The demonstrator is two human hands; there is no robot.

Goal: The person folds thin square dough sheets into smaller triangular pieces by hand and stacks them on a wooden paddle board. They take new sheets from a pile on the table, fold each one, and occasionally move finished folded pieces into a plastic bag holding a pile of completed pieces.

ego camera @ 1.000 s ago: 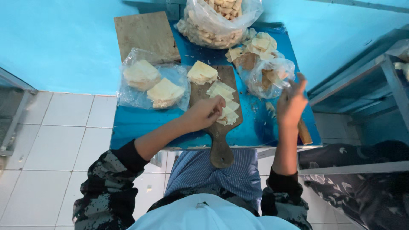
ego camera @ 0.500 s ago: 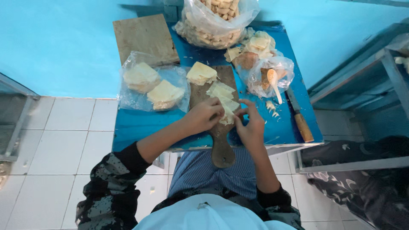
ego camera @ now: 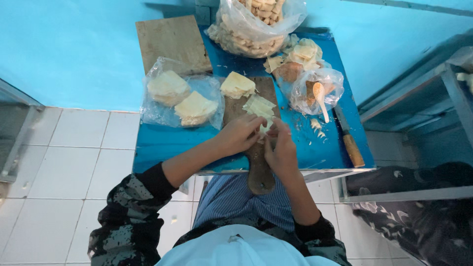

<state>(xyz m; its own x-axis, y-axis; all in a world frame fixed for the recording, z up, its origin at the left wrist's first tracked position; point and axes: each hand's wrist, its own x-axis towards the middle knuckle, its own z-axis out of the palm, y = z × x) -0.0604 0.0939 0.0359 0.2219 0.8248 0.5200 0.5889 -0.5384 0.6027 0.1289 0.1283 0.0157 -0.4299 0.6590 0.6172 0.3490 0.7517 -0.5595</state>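
Observation:
My left hand [ego camera: 239, 134] and my right hand [ego camera: 282, 148] meet over the near end of a brown wooden cutting board [ego camera: 260, 170] on a small blue table [ego camera: 162, 143]. Both pinch one pale square dough sheet [ego camera: 266, 129] between their fingertips. A fanned pile of the same sheets [ego camera: 259, 106] lies on the board just beyond the hands. Farther up the board sits a stacked pile of sheets [ego camera: 237, 84].
A clear bag with two dough stacks [ego camera: 181, 98] lies left of the board. A second wooden board [ego camera: 170, 42] and a big bag of pieces [ego camera: 256, 24] stand at the back. At right are a small bag with a spoon [ego camera: 319, 93], a wooden-handled knife [ego camera: 351, 143], and grey shelving [ego camera: 443, 98].
My right hand came down from the small bag at right to the board and joined the left hand on the dough sheet. The spoon now rests in that bag.

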